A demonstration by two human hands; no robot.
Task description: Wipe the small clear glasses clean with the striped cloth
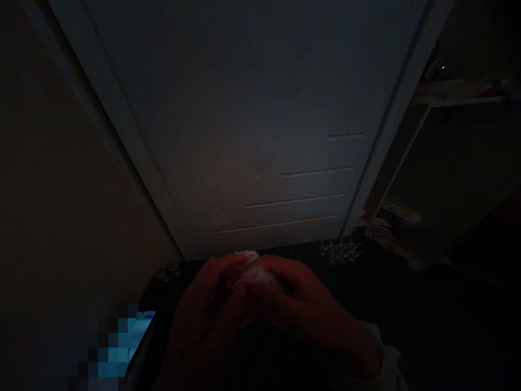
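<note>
The scene is very dark. My left hand (203, 307) and my right hand (303, 293) come together above a dark tabletop, fingers curled inward. Pinched between them is a crumpled white tissue or cloth (260, 276), with bits of it showing above and between the fingers. Whether something else sits inside it is hidden by the fingers and the gloom. Beyond my right hand, a cluster of small clear glasses (342, 250) stands on the table. A few more clear glasses (167, 271) are to the far left of my left hand.
A pale panel (301, 108) with striped hearts and grooved lines rises behind the table. A plain wall (73, 206) lies left. A bright blue-lit surface (141, 325), partly pixelated, shows at lower left. Shelving with dim items (401, 212) stands right.
</note>
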